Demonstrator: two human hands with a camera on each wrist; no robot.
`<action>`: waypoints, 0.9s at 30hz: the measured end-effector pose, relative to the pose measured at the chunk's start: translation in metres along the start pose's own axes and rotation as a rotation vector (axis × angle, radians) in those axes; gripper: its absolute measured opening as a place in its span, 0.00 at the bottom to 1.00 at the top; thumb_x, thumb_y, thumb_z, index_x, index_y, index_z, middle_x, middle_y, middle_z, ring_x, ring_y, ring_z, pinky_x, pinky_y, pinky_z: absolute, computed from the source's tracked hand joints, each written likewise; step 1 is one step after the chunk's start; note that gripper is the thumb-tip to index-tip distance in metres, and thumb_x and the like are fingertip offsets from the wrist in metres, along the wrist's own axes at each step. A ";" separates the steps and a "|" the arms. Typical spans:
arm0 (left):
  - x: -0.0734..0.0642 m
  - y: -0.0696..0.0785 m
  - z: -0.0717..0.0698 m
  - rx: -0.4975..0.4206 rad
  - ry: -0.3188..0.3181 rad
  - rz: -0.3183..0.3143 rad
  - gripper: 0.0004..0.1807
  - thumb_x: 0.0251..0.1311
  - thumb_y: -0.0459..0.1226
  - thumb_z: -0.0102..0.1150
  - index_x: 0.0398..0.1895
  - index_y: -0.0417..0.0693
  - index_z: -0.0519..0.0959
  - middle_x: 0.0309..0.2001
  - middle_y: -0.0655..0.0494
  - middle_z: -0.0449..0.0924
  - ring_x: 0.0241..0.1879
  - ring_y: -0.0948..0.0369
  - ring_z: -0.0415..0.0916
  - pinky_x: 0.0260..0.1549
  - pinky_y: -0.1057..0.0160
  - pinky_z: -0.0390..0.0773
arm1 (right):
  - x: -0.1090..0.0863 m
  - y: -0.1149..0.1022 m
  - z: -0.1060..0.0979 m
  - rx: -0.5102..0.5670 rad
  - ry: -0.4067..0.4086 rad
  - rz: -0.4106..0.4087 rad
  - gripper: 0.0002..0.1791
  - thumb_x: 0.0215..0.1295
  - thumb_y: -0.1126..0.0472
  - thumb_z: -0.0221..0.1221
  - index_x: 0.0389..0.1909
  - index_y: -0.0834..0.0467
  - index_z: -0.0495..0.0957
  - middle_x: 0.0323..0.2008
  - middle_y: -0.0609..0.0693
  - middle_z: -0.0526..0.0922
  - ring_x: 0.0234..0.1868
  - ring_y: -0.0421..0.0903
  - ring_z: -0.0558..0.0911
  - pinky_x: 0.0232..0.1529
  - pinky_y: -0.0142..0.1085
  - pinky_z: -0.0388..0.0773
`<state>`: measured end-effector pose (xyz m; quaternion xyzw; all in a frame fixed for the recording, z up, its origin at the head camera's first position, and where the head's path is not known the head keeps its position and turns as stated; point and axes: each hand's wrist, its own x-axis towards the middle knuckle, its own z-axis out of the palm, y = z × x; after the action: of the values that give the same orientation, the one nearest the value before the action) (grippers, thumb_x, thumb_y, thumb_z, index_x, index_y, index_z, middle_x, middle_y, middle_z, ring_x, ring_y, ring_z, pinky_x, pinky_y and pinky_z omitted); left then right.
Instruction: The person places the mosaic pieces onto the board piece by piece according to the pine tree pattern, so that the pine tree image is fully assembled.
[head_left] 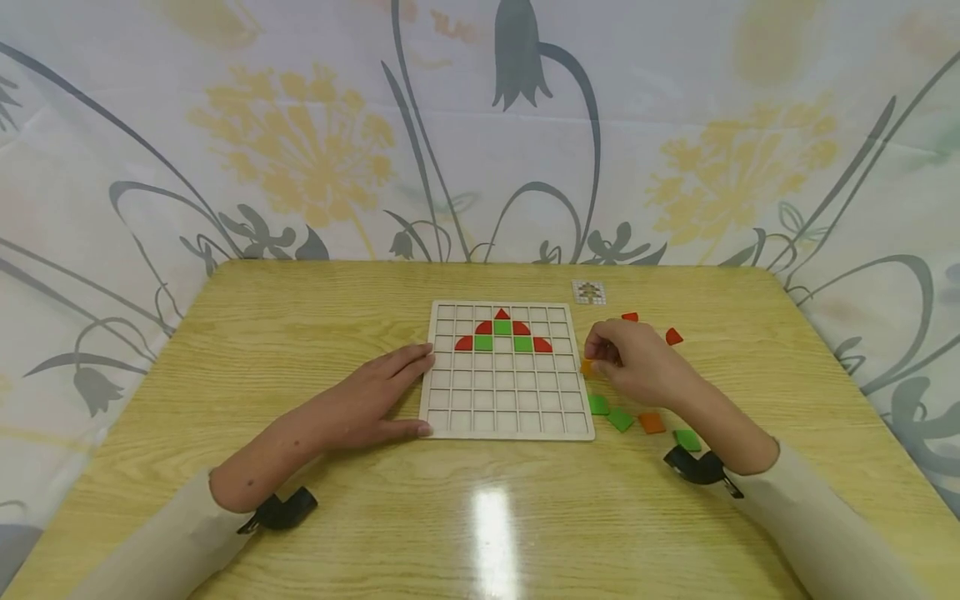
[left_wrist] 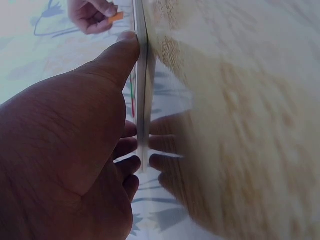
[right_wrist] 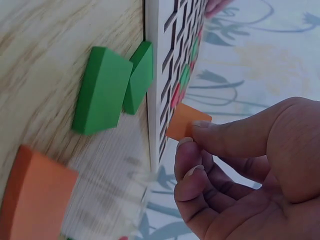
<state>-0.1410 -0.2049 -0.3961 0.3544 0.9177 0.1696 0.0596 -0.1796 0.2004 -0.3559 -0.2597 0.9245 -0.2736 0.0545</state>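
A pale wooden grid board (head_left: pixel 514 398) lies on the table, with red and green pieces set in its upper cells in a stepped triangle. My left hand (head_left: pixel 375 396) rests at the board's left edge, fingers stretched and fingertips touching the rim; the left wrist view shows its thumb (left_wrist: pixel 112 60) along that edge. My right hand (head_left: pixel 637 358) is just past the right edge, pinching an orange square tile (right_wrist: pixel 185 121) between thumb and forefinger. In the right wrist view the tile is raised in front of the board's side.
Green tiles (head_left: pixel 620 419), an orange tile (head_left: pixel 652 422) and red pieces (head_left: pixel 674 336) lie loose right of the board. A small card with a grid pattern (head_left: pixel 588 292) lies behind its upper right corner. A flower-printed cloth (head_left: pixel 480 150) hangs behind the table.
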 end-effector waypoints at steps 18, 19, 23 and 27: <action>0.000 0.000 0.000 0.017 0.002 -0.005 0.51 0.71 0.59 0.64 0.85 0.39 0.56 0.85 0.45 0.51 0.82 0.43 0.52 0.76 0.38 0.60 | 0.042 -0.019 0.018 0.031 0.014 -0.044 0.04 0.70 0.73 0.63 0.38 0.61 0.82 0.33 0.50 0.82 0.35 0.48 0.77 0.40 0.43 0.78; 0.000 0.000 0.000 0.017 0.002 -0.005 0.51 0.71 0.59 0.64 0.85 0.40 0.56 0.85 0.45 0.51 0.83 0.43 0.51 0.76 0.38 0.60 | 0.044 -0.020 0.018 0.033 0.014 -0.041 0.04 0.70 0.73 0.63 0.38 0.61 0.81 0.33 0.50 0.82 0.35 0.48 0.77 0.40 0.43 0.78; 0.000 0.000 0.001 0.021 0.002 -0.011 0.51 0.71 0.59 0.64 0.85 0.40 0.56 0.85 0.45 0.51 0.83 0.44 0.51 0.76 0.38 0.60 | 0.053 -0.026 0.022 0.061 0.005 -0.042 0.05 0.71 0.72 0.62 0.39 0.60 0.81 0.34 0.50 0.82 0.35 0.48 0.78 0.41 0.44 0.77; 0.000 0.001 0.002 0.024 0.000 -0.015 0.51 0.72 0.59 0.63 0.85 0.40 0.55 0.85 0.45 0.51 0.83 0.44 0.51 0.77 0.38 0.60 | 0.062 -0.029 0.026 0.095 -0.022 -0.034 0.03 0.73 0.71 0.62 0.40 0.60 0.81 0.34 0.51 0.82 0.35 0.48 0.78 0.41 0.43 0.77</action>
<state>-0.1405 -0.2038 -0.3974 0.3480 0.9223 0.1582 0.0569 -0.2134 0.1355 -0.3601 -0.2753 0.9054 -0.3151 0.0721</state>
